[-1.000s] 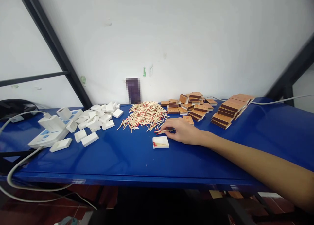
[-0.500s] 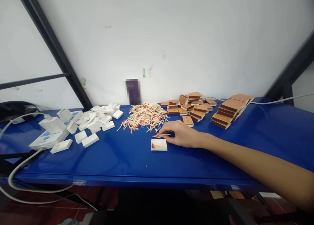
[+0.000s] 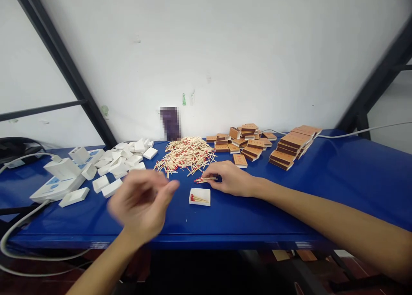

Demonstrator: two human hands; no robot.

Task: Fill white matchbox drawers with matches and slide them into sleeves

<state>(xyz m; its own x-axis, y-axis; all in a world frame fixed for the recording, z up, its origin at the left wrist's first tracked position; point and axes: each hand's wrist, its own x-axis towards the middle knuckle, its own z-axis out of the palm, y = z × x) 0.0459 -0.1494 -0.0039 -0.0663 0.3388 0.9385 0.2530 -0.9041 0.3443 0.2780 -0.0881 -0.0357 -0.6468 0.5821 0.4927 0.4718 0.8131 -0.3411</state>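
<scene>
- Matches (image 3: pixel 202 180) sit pinched in the right hand (image 3: pixel 230 178), its thumb and fingers closed on a small bunch, red heads toward 9 o'clock.
- With the open white tray (image 3: pixel 205 193) as the dial's centre and the wall at 12, that hand lies at 2 o'clock, the bunch near the tray's far rim.
- The tray rests upright on the blue desk (image 3: pixel 257 220); a few loose matches (image 3: pixel 200 199) lie inside, heads also toward 9.
- The left hand (image 3: pixel 141 205), at 9 o'clock, is loosely curled, thumb just beside the fingers; blur hides whether it has hold of anything.
- Between 11 and 12 spreads a match pile (image 3: pixel 186 155).
- Around 10 sits a heap of white trays (image 3: pixel 134 159).
- Orange boxes (image 3: pixel 254 145) lie jumbled between 1 and 2; stacked boxes (image 3: pixel 292 140) stand near 2, farther out.
- A white power strip (image 3: pixel 64 187) sits toward 9, well apart from the tray.
</scene>
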